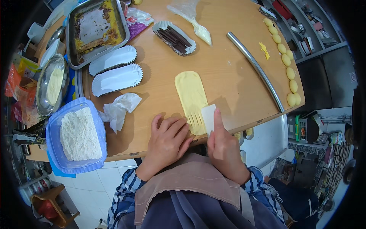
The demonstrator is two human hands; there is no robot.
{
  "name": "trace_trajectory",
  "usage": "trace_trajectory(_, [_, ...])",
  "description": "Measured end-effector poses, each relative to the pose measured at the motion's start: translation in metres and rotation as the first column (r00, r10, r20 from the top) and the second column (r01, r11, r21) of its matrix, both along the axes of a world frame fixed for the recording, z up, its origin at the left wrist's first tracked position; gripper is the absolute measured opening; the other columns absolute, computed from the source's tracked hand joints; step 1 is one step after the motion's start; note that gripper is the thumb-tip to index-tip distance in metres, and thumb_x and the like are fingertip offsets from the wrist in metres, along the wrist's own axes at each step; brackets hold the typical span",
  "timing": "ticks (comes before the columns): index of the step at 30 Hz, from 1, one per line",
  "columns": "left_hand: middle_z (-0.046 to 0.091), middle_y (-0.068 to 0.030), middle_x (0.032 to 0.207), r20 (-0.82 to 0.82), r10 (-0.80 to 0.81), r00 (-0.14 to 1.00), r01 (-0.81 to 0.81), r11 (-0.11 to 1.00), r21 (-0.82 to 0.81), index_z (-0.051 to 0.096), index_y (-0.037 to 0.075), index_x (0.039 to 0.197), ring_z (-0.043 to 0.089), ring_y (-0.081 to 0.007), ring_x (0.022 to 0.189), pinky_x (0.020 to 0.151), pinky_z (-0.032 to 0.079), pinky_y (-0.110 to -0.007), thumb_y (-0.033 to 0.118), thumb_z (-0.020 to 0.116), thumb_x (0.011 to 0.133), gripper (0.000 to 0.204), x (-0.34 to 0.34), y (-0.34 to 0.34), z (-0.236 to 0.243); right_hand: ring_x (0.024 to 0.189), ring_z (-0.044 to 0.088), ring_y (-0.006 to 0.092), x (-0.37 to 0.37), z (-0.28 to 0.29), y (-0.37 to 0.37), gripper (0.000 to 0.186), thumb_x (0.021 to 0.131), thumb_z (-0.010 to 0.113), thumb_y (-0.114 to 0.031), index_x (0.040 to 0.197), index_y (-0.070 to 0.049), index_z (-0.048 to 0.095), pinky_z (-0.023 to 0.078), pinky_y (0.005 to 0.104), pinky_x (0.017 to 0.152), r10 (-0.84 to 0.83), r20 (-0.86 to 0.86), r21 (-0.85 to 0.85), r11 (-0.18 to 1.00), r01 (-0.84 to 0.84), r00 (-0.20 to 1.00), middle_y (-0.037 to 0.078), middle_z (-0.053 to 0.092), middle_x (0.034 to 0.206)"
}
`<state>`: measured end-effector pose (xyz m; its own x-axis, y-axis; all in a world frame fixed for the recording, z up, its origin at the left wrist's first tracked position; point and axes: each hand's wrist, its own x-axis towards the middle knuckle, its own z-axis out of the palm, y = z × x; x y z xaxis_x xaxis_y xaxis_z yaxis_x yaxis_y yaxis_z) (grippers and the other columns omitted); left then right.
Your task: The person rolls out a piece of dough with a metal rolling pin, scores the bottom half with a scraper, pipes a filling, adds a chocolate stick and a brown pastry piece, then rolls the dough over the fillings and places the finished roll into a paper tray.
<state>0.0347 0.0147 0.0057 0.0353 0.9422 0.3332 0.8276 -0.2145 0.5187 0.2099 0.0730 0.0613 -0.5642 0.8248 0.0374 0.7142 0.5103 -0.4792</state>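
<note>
A flattened oblong piece of pale yellow dough (190,89) lies on the wooden table in front of me. Several parallel slits run through its near end. My right hand (224,150) grips a white dough scraper (208,117), index finger stretched along it, its edge at the right side of the slit part. My left hand (166,138) rests on the table just left of the dough, fingers apart, holding nothing; its fingertips are close to the dough's near left edge, and I cannot tell whether they touch it.
Left stands a blue tub of flour (80,133), beside a crumpled white tissue (120,108) and white paper baking cups (117,79). Farther off are a smeared metal tray (124,32), dark sticks (174,39) in a paper cup and a piping bag (200,30). Right: a metal tube (256,66), several dough balls (289,73).
</note>
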Motion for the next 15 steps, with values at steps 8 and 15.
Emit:
trace_trajectory(8, [0.062,-0.0062,0.115,0.017,-0.012,1.000,0.012,1.000,0.005,0.066,0.006,0.102,0.055,-0.0256,0.107,0.100,0.032,-0.054,0.020,0.077,0.072,0.034,-0.001,-0.001,-0.001,0.065,0.066,0.0349,0.017,-0.001,0.002,0.063,0.083,0.057,0.003,0.141,0.009,0.033,0.052,0.0414,0.056,-0.082,-0.160,0.083,0.992,0.096,0.984,0.026,0.064,0.083])
trace_trajectory(15, [0.062,-0.0064,0.116,0.020,-0.021,1.000,0.021,1.000,0.014,0.066,0.007,0.102,0.056,-0.0255,0.106,0.100,0.032,-0.054,0.020,0.077,0.071,0.035,-0.001,-0.001,-0.001,0.065,0.066,0.0351,0.013,-0.010,0.006,0.062,0.083,0.058,0.002,0.140,0.008,0.035,0.051,0.0402,0.054,-0.045,-0.135,0.119,0.991,0.061,0.990,0.022,0.064,0.081])
